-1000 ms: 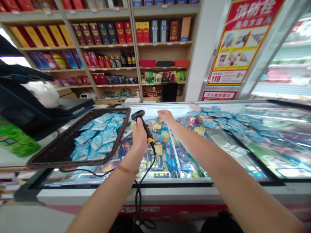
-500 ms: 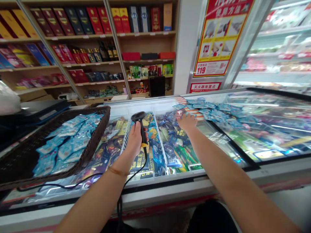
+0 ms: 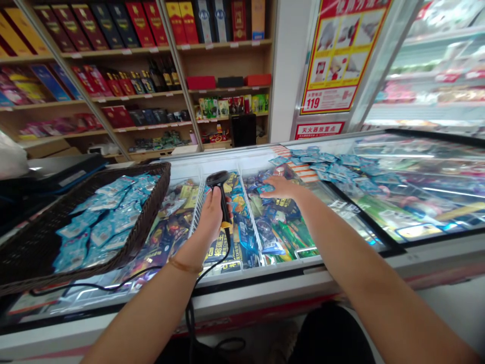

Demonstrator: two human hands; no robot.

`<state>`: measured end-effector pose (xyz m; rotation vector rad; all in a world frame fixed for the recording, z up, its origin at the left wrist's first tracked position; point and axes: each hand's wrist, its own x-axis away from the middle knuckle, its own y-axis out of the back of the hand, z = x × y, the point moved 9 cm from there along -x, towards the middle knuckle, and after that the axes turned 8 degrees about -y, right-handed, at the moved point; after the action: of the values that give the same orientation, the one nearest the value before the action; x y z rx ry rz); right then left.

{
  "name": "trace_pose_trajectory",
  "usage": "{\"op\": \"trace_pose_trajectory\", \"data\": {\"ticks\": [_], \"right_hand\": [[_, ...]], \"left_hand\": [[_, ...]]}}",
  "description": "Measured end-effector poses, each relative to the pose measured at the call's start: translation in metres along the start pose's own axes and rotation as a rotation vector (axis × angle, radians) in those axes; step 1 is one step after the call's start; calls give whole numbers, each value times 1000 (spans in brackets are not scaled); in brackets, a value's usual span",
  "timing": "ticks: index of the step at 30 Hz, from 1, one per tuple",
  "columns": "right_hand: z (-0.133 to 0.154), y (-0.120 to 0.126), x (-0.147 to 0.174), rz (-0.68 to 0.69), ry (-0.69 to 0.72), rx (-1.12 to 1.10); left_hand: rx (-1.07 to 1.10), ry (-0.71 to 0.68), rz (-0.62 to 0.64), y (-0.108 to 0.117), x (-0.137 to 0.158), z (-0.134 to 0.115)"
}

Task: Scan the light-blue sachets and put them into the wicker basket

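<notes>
Bringing a blue packet (image 3: 265,188) away from the pile (image 3: 339,167), nearer the scanner (image 3: 223,199).
Right hand (image 3: 283,187) pinches it; left hand (image 3: 211,210) is wrapped round the scanner.

Colour fills the counter: a black scanner (image 3: 223,201) with a yellow collar, light-blue packets (image 3: 113,203), a dark brown basket (image 3: 161,194) in woven pattern, an orange-and-white striped strip (image 3: 303,171), a red-and-yellow poster (image 3: 342,58), and maroon, navy and red boxes (image 3: 109,23).

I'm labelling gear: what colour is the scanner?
The scanner is mostly black, with a yellow lower end, seen in the head view.
</notes>
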<state>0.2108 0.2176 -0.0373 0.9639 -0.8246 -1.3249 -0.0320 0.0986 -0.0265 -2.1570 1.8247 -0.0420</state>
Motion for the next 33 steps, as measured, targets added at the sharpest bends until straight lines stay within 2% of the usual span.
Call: {"op": "trace_pose_trajectory", "data": {"ticks": [3,6,9,12,14,16,18,20,22,24,28,33], "right_hand": [[1,-1,3,93,59,35],[0,5,5,99,67,47],[-8,12,3,52,-2,-24],[-17,24,-2,-86,-82,-165],[-24,34,-5,-209,-135,-334],[-33,36,-7,-273,-207,-620],[-35,26,-9,-212,-281,-964],[-27,13,-7,-93,-324,-1248],[-12,10,-3,-23,-308,-1409],[3,15,3,-12,-254,-1471],[26,24,11,-9,-151,-1476],[37,27,9,6,-23,-1515]], "left_hand": [[-10,-9,1,-1,1,-1],[-20,-11,10,-2,3,-1],[-24,4,33,-4,4,1],[-8,-29,38,-6,4,-1],[1,-51,44,-7,5,-2],[11,-65,48,-8,6,-3],[24,-81,44,-9,8,-4],[39,-93,49,-10,10,-6],[52,-84,99,-15,12,-5],[57,-72,181,-23,15,-4],[35,-76,352,-43,27,-6],[17,-79,492,-60,41,-11]]}}
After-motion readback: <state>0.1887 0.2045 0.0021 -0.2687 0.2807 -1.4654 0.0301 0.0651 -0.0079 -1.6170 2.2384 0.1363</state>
